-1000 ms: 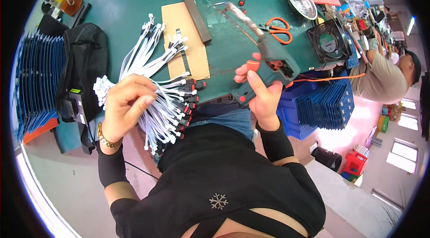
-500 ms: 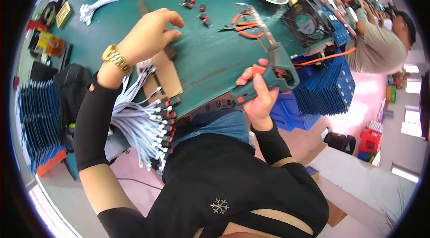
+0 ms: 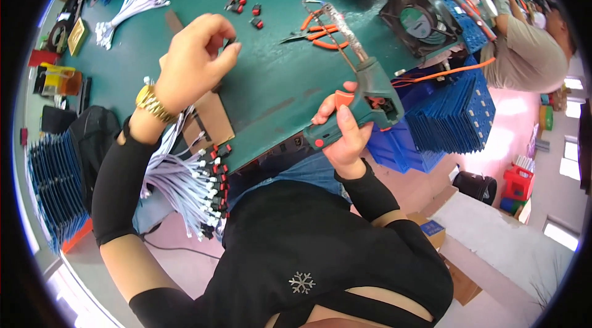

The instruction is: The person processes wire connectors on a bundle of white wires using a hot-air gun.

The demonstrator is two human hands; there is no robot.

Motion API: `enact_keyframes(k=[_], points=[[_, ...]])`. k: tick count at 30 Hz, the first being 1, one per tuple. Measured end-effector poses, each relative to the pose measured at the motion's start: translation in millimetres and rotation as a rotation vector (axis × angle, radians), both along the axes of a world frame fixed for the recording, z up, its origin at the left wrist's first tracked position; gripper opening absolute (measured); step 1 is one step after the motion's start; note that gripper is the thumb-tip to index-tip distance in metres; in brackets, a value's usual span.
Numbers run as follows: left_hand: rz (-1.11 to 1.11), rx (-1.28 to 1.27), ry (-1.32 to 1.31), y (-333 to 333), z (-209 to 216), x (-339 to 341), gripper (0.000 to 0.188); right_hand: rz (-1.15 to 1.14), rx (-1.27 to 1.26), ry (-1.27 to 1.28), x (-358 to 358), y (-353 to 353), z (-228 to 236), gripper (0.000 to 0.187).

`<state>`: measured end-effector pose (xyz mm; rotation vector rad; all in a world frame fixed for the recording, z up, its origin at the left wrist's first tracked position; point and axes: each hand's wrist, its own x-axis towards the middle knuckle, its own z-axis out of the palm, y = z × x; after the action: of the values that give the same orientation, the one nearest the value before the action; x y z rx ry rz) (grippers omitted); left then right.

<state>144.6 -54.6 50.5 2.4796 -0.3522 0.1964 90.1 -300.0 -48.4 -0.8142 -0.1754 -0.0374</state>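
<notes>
Left hand (image 3: 197,62): raised over the table (image 3: 277,81); fingers bent narrow, thumb and index about a small dark piece (image 3: 230,41), seemingly pinched, exact kind not legible. Risk: a slip from the fingertips, cause being small size and slight purchase.

Right hand (image 3: 345,137): fingers wrapped about the grip of a green pistol-grip soldering gun (image 3: 377,81), index at the orange trigger (image 3: 343,99). Risk: unintended actuation, cause a tightened grip.

Metal barrel (image 3: 347,32), part of the gun: angled up and leftward, its tip overlapping the orange-handled pliers (image 3: 320,37) in view; contact cannot be told. Risk, if hot: scorched handles, or a burn should the left hand cross.

White cable bundle (image 3: 179,189): lying at the near table edge, left of the lap, black-and-red connectors (image 3: 219,174) projecting past it. Risk: a slide to the floor, cause overhanging weight or a brush from the left sleeve (image 3: 120,186).

Loose connectors (image 3: 256,23): beyond the left hand. Risk: scattering under a low sweep.
</notes>
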Motion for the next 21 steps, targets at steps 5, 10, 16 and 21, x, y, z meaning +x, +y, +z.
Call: enact_keyframes(k=[5, 10, 16, 21], points=[[0.196, -0.509, 0.449, 22.0, 11.2, -67.7, 0.007, 0.007, -0.05, -0.018, 1.0, 0.3, 1.5, 0.041], [0.262, -0.809, 0.566, 36.2, -2.7, -112.1, 0.015, 0.02, -0.06, -0.027, 0.4, 1.4, 0.1, 0.041], [0.264, -0.843, 0.439, 33.9, -21.0, -121.6, 0.018, 0.018, -0.078, -0.028, -0.8, 2.7, 0.6, 0.04], [0.222, -0.72, 0.328, 28.3, -20.5, -122.4, 0.015, 0.002, -0.061, -0.023, -2.3, 4.8, -0.2, 0.039]])
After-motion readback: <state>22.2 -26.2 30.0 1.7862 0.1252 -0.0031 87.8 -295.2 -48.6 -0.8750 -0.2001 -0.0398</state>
